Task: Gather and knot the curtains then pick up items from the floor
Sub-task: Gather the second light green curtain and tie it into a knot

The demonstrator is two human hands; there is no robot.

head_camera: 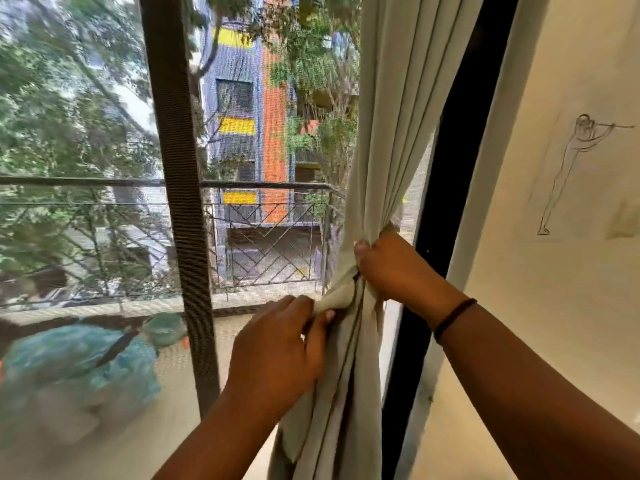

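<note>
A pale cream curtain (391,116) hangs bunched in folds at the right side of the window, against the dark frame. My right hand (391,268) is closed around the gathered fabric at mid height, squeezing the folds together. Just below and to the left, my left hand (280,344) pinches a fold of the same curtain between thumb and fingers. The curtain's lower part falls past my left forearm and out of view at the bottom. No floor items show inside the room.
A dark vertical window bar (180,202) stands left of the curtain, with a mesh screen across the glass. Outside lie a balcony railing (270,237) and teal bags (79,358). A cream wall with a pencil sketch (571,168) is on the right.
</note>
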